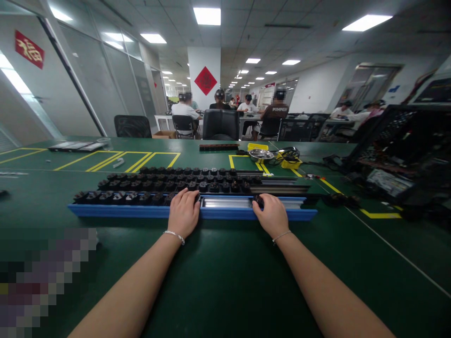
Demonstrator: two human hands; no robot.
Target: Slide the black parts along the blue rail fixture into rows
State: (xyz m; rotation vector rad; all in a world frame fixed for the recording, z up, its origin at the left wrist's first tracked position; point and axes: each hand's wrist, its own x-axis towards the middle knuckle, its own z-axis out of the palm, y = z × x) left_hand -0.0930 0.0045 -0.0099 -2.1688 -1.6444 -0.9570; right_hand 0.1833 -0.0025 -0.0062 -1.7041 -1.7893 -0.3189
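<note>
A long blue rail (121,212) lies across the green table in front of me. Several black modules (131,197), like small power-socket blocks, sit in a row along its left half. My left hand (183,212) is closed over the right end of that row, its fingertips curled on a black module (197,197). Farther right, my right hand (272,213) pinches another black module (259,201) at the rail, thumb in front. Between my hands shows a bare silvery stretch of the rail's channel (227,202). My fingers partly hide both held modules.
Behind the blue rail lie more rails with rows of black modules (183,179). Farther back are a metal bowl (261,155), yellow trays (291,162) and a dark strip (219,147). Open black equipment (394,155) stands at right. Several people sit at tables beyond.
</note>
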